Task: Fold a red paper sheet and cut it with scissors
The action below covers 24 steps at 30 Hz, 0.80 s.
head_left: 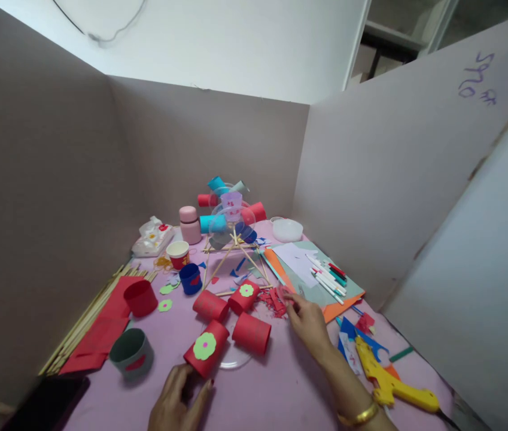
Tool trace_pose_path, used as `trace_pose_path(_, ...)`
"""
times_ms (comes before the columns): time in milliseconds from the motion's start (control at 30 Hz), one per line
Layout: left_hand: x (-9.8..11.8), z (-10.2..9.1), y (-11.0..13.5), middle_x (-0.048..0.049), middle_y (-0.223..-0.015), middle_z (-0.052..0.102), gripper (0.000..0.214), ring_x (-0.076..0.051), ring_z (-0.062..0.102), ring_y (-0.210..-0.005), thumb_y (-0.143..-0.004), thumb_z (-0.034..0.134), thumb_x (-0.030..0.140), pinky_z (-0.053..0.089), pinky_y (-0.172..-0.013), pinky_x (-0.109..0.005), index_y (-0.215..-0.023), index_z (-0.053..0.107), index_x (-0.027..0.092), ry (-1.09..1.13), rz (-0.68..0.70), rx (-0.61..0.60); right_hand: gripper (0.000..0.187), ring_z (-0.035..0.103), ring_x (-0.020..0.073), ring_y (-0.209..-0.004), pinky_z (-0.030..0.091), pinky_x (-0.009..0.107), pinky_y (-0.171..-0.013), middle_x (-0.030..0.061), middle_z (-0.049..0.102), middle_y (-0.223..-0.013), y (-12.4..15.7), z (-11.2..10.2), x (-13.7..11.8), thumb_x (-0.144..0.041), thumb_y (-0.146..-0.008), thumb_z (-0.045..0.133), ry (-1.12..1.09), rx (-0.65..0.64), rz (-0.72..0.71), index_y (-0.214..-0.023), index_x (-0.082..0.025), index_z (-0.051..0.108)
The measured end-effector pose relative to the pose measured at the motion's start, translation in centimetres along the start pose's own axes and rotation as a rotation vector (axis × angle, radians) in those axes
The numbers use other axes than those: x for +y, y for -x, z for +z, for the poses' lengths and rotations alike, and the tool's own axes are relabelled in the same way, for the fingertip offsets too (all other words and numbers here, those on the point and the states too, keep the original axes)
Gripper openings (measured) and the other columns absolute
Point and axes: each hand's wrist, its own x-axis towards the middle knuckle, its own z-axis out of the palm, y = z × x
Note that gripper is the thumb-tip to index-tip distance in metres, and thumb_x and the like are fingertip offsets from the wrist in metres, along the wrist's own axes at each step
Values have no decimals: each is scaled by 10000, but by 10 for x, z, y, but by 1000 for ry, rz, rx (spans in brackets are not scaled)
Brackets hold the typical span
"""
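My left hand (177,398) is at the near end of a red paper tube (195,358) that bears a green paper flower (204,345). Its curled fingers touch the tube's lower edge. That tube and another red tube (252,333) rest on a clear plastic disc (236,361), with two more red tubes (210,306) just behind, one of them carrying a green flower (246,290). My right hand (307,323) is closed in a pinch over a heap of red paper scraps (272,302). A small reddish piece (284,293) shows at its fingertips, its kind unclear.
Behind stands a stick frame (236,239) with clear discs and coloured tubes. Markers (328,281) lie on card at right, near a yellow glue gun (382,377). A grey ring (131,353), red ring (140,297), bamboo sticks (85,320) and phone (45,404) are at left.
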Motion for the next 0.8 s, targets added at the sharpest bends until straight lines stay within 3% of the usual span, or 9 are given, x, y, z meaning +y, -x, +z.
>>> trace_pose_path(200,4,0,2,-36,-907,654,282,-210,635,-796,-792,571,463,516,-677,-307,-954,571,232,0,6,27,380,679,231,-736,478,301,-669,119,739,-850,30,19,6,-322,-868,389,-218,83,31,-991,-129,693)
trace_pose_path(333,3,1,3,-31,-890,652,263,-198,632,-778,-809,553,460,511,-677,-298,-941,567,233,2,17,46,377,614,187,-582,458,259,-555,65,680,-678,53,27,5,-393,-884,407,-341,74,56,-956,-126,663)
trace_pose_path(433,3,2,6,-25,-827,642,243,-195,623,-731,-815,541,463,505,-651,-297,-887,563,232,-5,29,73,353,548,153,-506,416,227,-486,8,592,-570,69,31,0,-434,-884,436,-407,30,60,-851,-148,641)
trace_pose_path(533,5,2,8,-22,-817,647,243,-195,626,-730,-803,561,462,505,-645,-289,-887,573,234,-13,46,74,285,502,128,-447,368,204,-441,-46,509,-491,81,37,-6,-412,-848,520,-443,-60,48,-869,-154,640)
trace_pose_path(667,8,1,8,-4,-796,655,206,-174,630,-699,-811,571,426,502,-621,-258,-895,582,237,-11,59,52,234,501,125,-444,341,204,-444,-52,520,-493,87,46,-11,-334,-790,600,-448,-152,38,-925,-149,645)
trace_pose_path(800,9,0,6,16,-739,650,176,-156,628,-643,-823,557,407,494,-583,-233,-842,593,236,0,72,60,179,466,118,-453,320,214,-460,-39,502,-502,85,51,-12,-307,-804,556,-441,-170,41,-760,-154,638)
